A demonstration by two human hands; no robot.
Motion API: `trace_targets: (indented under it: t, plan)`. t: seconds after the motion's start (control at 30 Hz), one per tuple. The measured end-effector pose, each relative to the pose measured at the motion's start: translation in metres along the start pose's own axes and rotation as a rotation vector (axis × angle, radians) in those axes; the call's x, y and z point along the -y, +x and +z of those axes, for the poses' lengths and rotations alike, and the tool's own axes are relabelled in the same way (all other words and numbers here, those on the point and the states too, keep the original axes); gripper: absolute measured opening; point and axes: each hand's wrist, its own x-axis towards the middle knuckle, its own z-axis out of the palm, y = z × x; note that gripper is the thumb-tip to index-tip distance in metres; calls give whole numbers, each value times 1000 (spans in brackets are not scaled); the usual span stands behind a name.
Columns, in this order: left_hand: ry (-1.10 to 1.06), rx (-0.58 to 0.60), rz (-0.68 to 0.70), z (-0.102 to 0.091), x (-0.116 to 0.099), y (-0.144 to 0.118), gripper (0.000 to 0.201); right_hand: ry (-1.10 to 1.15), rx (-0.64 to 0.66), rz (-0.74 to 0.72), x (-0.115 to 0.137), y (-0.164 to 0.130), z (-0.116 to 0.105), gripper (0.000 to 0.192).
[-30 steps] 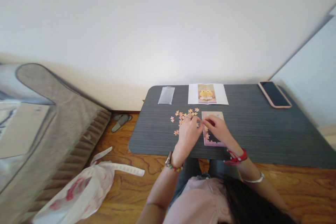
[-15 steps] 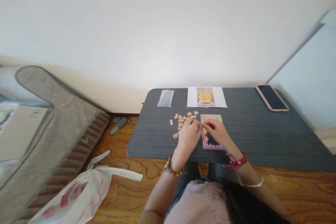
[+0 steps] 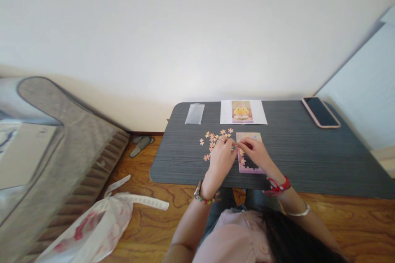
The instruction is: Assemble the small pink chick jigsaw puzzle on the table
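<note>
My left hand [image 3: 222, 154] and my right hand [image 3: 255, 153] meet fingertip to fingertip at the left edge of a jigsaw puzzle [image 3: 250, 170]. Both are closed in a pinch around a small puzzle piece [image 3: 236, 146], mostly hidden by the fingers. The puzzle shows a joined pink border, with a dark gap inside it; my right hand covers part of its right side. Loose orange and pink puzzle pieces [image 3: 212, 139] lie scattered beyond and left of my left hand, which hides some of them.
On the dark table [image 3: 296, 160], a creased sheet with a yellow character picture [image 3: 242, 112] lies behind the puzzle. A clear plastic bag [image 3: 195, 114] is at back left, a phone [image 3: 321, 113] at back right. A plastic carrier bag [image 3: 101, 224] and slippers [image 3: 142, 145] are on the floor.
My hands stay together in nearly the same place, with only slight finger movement. The whole view has shifted a little; the pieces and puzzle look unmoved on the table.
</note>
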Motion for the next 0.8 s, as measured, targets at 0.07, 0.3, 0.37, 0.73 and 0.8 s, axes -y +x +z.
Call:
trace_targets:
  t: [0.07, 0.3, 0.37, 0.73, 0.8]
  plan:
    - [-3, 0, -4, 0, 0, 0, 7, -3, -1, -5, 0, 0, 0, 27]
    - [-26, -3, 9, 1, 0, 1, 8, 9, -12, -3, 0, 0, -2, 28]
    - [-36, 0, 24, 1, -1, 1, 10, 23, -17, 14, -1, -1, -3, 27]
    - [-42, 49, 78, 6, -7, 2, 14, 42, -42, 62, 1, -6, -16, 28]
    - [-46, 50, 80, 5, -8, 2, 14, 37, -41, 61, 1, -6, -17, 28]
